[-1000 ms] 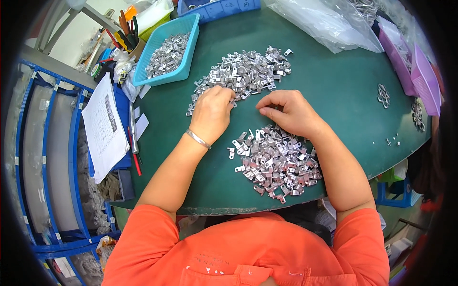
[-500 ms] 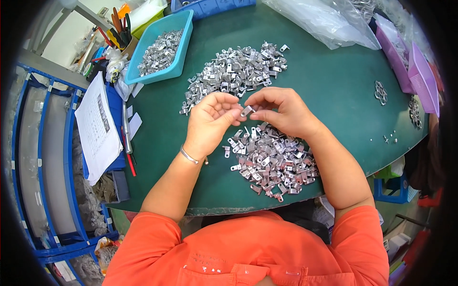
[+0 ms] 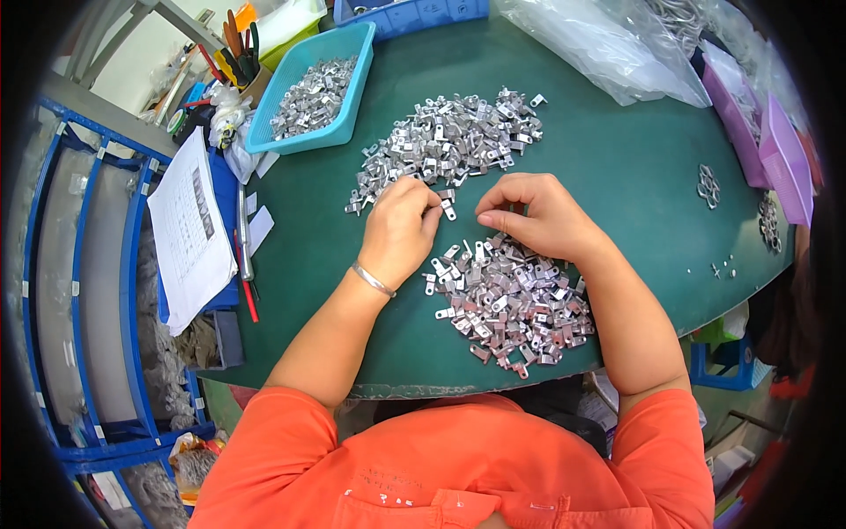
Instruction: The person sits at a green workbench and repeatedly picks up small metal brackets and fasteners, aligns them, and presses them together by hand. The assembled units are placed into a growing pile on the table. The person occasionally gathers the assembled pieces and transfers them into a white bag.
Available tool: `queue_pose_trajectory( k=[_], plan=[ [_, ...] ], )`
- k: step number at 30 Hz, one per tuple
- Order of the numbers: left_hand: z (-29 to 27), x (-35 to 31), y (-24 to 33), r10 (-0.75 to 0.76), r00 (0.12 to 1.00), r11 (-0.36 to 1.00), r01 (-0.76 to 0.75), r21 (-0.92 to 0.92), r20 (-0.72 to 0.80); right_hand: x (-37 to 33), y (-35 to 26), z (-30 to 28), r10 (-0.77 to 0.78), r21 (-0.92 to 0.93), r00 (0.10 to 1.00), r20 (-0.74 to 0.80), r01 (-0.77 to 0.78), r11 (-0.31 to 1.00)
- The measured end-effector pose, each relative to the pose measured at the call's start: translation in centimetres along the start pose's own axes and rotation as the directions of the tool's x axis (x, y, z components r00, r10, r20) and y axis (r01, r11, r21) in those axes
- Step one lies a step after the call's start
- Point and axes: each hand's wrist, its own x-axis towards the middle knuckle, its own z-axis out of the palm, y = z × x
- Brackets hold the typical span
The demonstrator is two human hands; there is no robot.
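My left hand (image 3: 401,225) rests palm down at the near edge of the far pile of small silver metal brackets (image 3: 449,137). Its fingers are curled closed, and whatever is under them is hidden. Right by its fingertips is a single metal bracket (image 3: 448,210) with a round hole. My right hand (image 3: 542,216) hovers above the far side of the nearer bracket pile (image 3: 515,304). Thumb and index finger are bent close together there, with nothing visible between their tips.
A turquoise basket (image 3: 357,93) of brackets stands at the far left. Printed sheets (image 3: 189,238), pens and a grey bin (image 3: 227,339) lie along the left edge. Clear plastic bags (image 3: 608,53), purple baskets (image 3: 784,163) and linked metal rings (image 3: 708,186) are on the right.
My hands were together over a bracket; now they are apart. The left has turned palm down toward the far pile, and the bracket is beside its fingertips. The view has shifted slightly.
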Motion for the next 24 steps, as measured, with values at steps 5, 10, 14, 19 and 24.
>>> queue_pose_trajectory(
  k=[5,10,14,19,24],
  plan=[
    [-0.8,0.2,2.9,0.003,0.986,0.97,-0.043,-0.238,-0.166,0.0,0.7,1.1,0.071,0.265,0.997,-0.027,-0.062,0.962],
    [-0.6,0.4,3.0,0.166,0.978,0.963,-0.188,-0.194,-0.125,-0.1,0.3,0.7,0.053,0.166,0.999,-0.004,-0.051,0.985],
    [0.0,0.6,1.5,0.152,0.987,0.987,-0.15,0.056,-0.053,-0.3,-0.7,0.3,0.029,-0.012,0.997,-0.07,-0.03,0.999],
    [0.5,0.5,0.8,0.12,0.993,0.986,-0.12,0.114,0.006,-0.1,0.1,0.4,-0.256,-0.228,0.964,-0.076,0.233,0.945],
    [0.1,0.3,1.2,0.084,0.996,0.996,-0.084,-0.016,-0.026,0.1,0.5,0.5,-0.188,-0.097,0.981,-0.049,0.183,0.978]
  ],
)
